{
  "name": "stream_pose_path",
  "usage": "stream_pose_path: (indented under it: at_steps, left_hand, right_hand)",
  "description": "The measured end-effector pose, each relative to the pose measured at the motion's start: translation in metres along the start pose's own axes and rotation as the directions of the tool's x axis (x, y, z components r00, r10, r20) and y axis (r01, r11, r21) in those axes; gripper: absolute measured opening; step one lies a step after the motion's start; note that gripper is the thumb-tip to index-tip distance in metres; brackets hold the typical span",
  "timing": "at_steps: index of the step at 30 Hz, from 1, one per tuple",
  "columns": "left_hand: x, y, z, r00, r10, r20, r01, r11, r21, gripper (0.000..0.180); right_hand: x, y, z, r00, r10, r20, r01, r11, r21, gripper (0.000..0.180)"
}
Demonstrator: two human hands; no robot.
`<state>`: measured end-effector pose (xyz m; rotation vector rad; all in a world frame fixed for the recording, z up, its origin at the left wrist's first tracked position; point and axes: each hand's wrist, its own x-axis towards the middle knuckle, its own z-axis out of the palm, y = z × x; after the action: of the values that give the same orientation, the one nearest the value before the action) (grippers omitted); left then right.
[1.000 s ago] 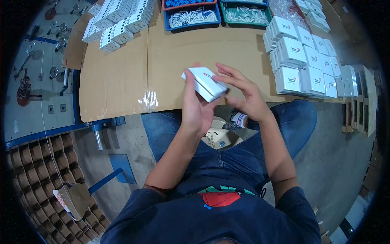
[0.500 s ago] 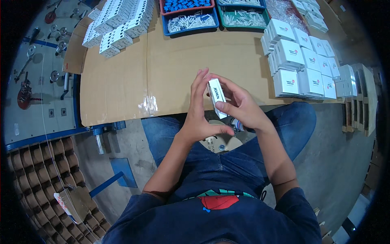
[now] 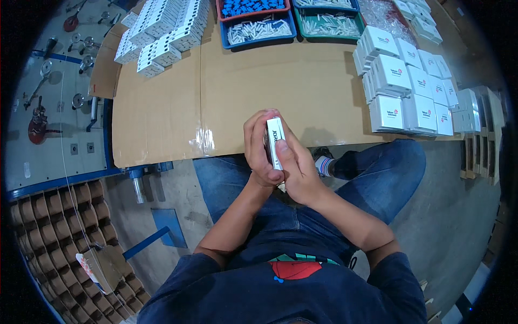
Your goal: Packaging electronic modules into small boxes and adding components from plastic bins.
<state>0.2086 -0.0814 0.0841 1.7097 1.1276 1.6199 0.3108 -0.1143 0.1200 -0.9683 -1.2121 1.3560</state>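
Observation:
A small white plastic box (image 3: 274, 136) with dark lettering along its narrow side is clasped between my two hands, just off the near edge of the cardboard-covered table. My left hand (image 3: 256, 146) wraps the box from the left, its fingers curled round the far end and its thumb at the near end. From the right, my right hand (image 3: 298, 164) presses against it, the thumb lying on the lettered side. The palms hide the box's broad faces.
Stacked white boxes with small printed marks (image 3: 391, 75) stand at the table's right. White parts with dark openings (image 3: 167, 40) are piled at the far left. Bins at the back include a blue bin (image 3: 259, 42) and a green bin (image 3: 330, 38) of small white pieces.
My left hand has closed onto the white box, where before its fingers and thumb were spread. Both hands and the box have come slightly nearer to me, and the box stands more upright in view.

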Motion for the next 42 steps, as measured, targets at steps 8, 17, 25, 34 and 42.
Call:
stream_pose_path:
  at_steps: [8,17,25,34,42]
  left_hand:
    - [-0.004,-0.006,0.002,1.0,0.015,-0.027,-0.017,0.997,-0.074,0.111]
    - [-0.01,-0.007,0.002,0.998,-0.015,-0.065,0.012,0.999,-0.036,0.11]
    - [-0.012,-0.012,0.003,0.995,0.058,-0.078,-0.061,0.998,-0.033,0.114]
    - [-0.005,-0.013,0.005,0.984,0.17,-0.057,-0.17,0.985,0.002,0.103]
    - [-0.01,-0.033,0.004,0.957,0.287,-0.048,-0.285,0.958,0.042,0.112]
  right_hand:
    - [-0.003,0.003,0.002,0.994,-0.058,-0.092,0.047,0.992,-0.115,0.054]
    - [-0.003,-0.006,0.004,0.99,-0.084,-0.11,0.066,0.985,-0.161,0.053]
    - [-0.006,-0.006,0.004,0.993,-0.048,-0.108,0.029,0.984,-0.174,0.053]
    - [-0.001,-0.006,-0.004,0.997,-0.041,-0.067,0.032,0.99,-0.136,0.052]
    - [0.0,-0.001,-0.014,0.999,-0.037,0.035,0.037,0.999,0.001,0.065]
